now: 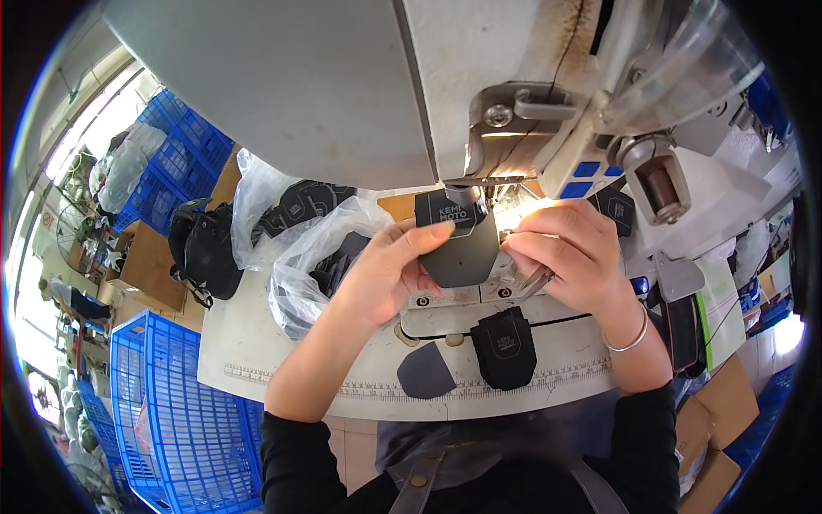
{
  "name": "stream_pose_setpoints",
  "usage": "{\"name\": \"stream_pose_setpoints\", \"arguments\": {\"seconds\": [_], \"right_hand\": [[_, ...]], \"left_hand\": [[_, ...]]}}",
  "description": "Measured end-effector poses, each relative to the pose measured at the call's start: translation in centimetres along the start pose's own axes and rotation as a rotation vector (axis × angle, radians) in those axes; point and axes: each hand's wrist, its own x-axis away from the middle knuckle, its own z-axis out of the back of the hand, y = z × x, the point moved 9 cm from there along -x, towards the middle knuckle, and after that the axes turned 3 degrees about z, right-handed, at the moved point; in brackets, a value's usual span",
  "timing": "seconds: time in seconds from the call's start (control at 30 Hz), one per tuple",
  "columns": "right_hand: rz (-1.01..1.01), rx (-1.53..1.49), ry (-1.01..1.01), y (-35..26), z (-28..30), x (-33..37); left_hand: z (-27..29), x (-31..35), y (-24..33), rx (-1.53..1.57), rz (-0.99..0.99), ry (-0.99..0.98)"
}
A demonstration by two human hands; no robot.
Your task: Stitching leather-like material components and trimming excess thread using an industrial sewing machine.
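Note:
My left hand grips a dark grey panel by its left edge, thumb on top. A black printed patch lies on that panel's far part, close to the needle area of a sewing machine. To the right of the needle, my right hand is closed with thumb and fingertips pinched together. A slim metal piece shows under its fingers; what it is I cannot make out. Nearer me on the table lie a black padded piece with a printed patch and a loose grey panel.
Clear plastic bags of black pieces lie left on the white table, beside a black bag. A blue crate stands at lower left. The machine's head overhangs the far side; a thread spool is at right.

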Motion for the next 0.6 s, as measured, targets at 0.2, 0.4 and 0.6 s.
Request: {"name": "stream_pose_setpoints", "arguments": {"seconds": [0.2,0.4,0.6], "right_hand": [[-0.001,-0.009,-0.014,-0.3,0.0,-0.2],[-0.053,-0.060,0.059,-0.4,0.6,-0.4],[-1.047,-0.866,-0.285,1.0,-4.0,3.4]], "left_hand": [[-0.6,0.7,-0.1,-0.041,-0.028,-0.005],[-0.6,1.3,0.7,-0.113,-0.102,0.009],[-0.5,1.8,0.4,-0.032,-0.035,-0.011]]}}
